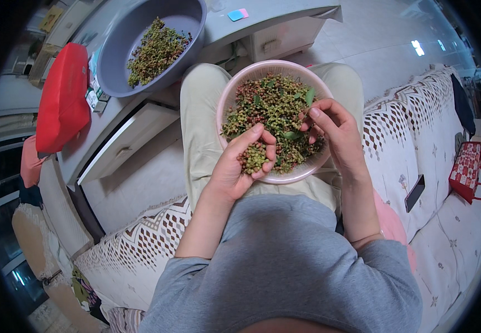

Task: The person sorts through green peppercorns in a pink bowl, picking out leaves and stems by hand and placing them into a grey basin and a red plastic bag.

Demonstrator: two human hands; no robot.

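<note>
A pink plastic basket (274, 63) rests on my lap, filled with sprigs of small green and reddish berries (261, 100), which look like Sichuan peppercorns. Over the basket's near left part, my left hand (244, 162) is curled around a bunch of the berries (254, 158). My right hand (334, 129) is above the right side, thumb and index finger pinched close to a green leaf (310, 96); the leaf seems to be between or just behind the fingertips. Another leaf (293, 135) lies on the berries between the hands.
A grey-purple basin (111, 62) with more berry sprigs (153, 54) stands on the table (261, 21) at upper left, beside a red bag (63, 100). Below it a drawer (128, 141) is pulled out. A phone (415, 193) lies on the covered sofa (427, 166) at right, near a patterned bag (466, 170).
</note>
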